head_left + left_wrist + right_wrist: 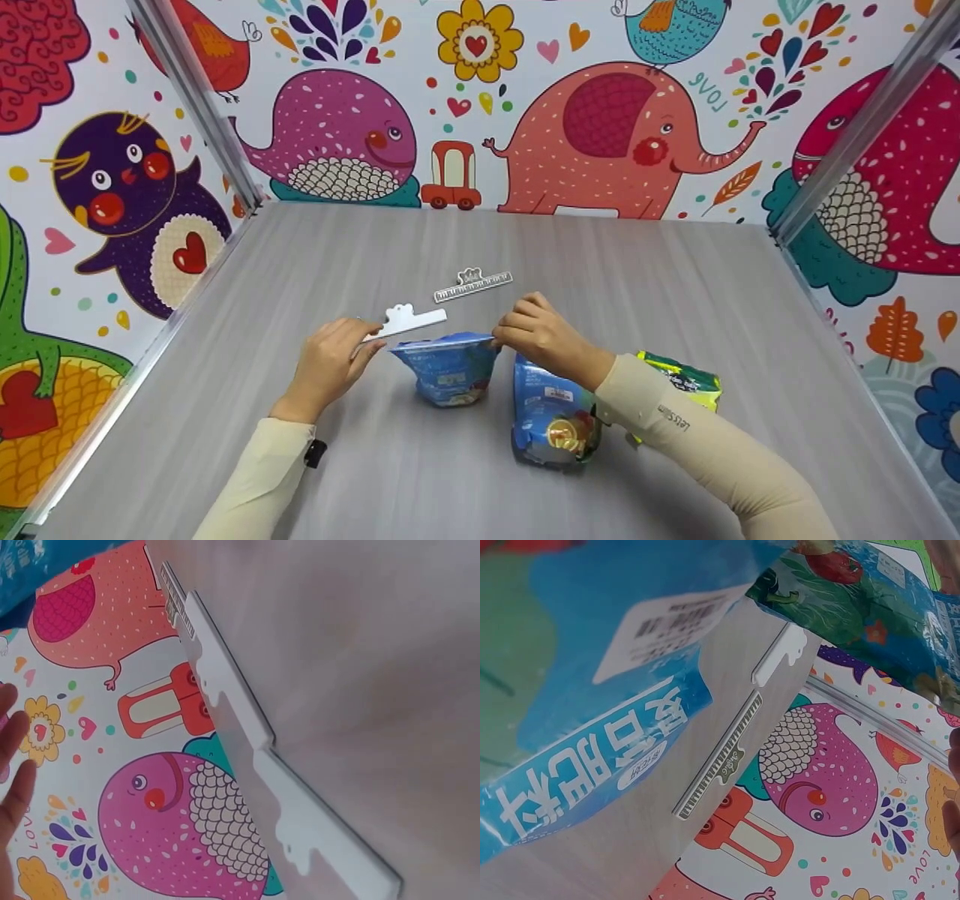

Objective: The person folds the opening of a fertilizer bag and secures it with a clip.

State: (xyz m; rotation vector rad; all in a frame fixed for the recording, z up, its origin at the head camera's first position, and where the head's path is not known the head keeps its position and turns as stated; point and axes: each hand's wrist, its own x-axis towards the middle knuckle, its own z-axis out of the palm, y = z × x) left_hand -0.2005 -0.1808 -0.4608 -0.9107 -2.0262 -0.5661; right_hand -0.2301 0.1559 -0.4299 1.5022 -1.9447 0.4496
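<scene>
My right hand (547,337) pinches the right top corner of a blue printed bag (452,375), which stands on the table with its top edge spread flat. In the right wrist view this bag (847,615) shows pictured vegetables. Off the bag's left corner is my left hand (330,364), thumb and forefinger apart; its fingers (16,799) look loosely spread and hold nothing visible. Just beyond that hand lies a white sealing clip (411,321). A second white clip (322,832) shows in the left wrist view; the left hand seems to hide it in the head view.
A clip with a piano-key pattern (472,286) lies farther back. Under my right forearm stands another blue bag (555,412), marked as fertilizer in the right wrist view. A yellow-green packet (682,379) lies right of it, partly hidden. Cartoon-printed walls (465,105) enclose the grey table (337,247).
</scene>
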